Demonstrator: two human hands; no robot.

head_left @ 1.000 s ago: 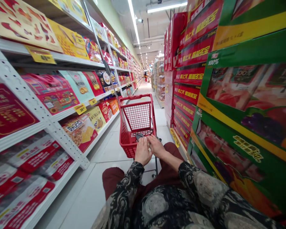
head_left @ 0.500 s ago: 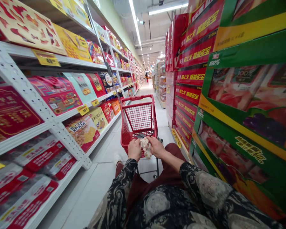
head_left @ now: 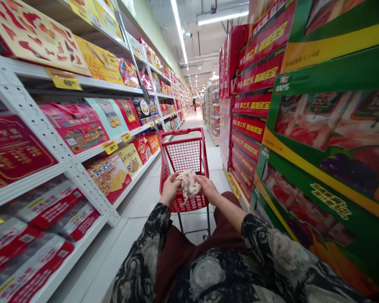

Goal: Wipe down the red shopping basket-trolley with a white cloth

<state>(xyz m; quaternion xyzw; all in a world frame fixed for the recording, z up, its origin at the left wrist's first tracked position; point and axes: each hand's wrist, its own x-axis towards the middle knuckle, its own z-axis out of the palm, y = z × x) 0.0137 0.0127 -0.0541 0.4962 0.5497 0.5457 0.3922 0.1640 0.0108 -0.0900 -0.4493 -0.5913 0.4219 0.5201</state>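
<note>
A small red shopping cart (head_left: 185,156) stands in the aisle just ahead of me. My left hand (head_left: 169,190) grips the left end of its near handle bar, fingers wrapped round. My right hand (head_left: 209,189) is closed at the right end of the bar. Between the two hands lies a crumpled pale cloth (head_left: 188,185), bunched over the handle and touching both hands. I cannot tell which hand pinches it. The cart's basket looks bare behind the cloth.
White shelving (head_left: 66,168) with boxed snacks and yellow price tags (head_left: 110,147) runs along the left. Stacked red cartons (head_left: 249,122) and green juice cartons (head_left: 328,139) wall the right side close by. The pale tiled floor (head_left: 205,126) stretches far ahead.
My hands have spread apart along the cart handle, and the pale cloth, first hidden between them, is now bunched in plain sight on the bar. The cart and view have shifted a little.
</note>
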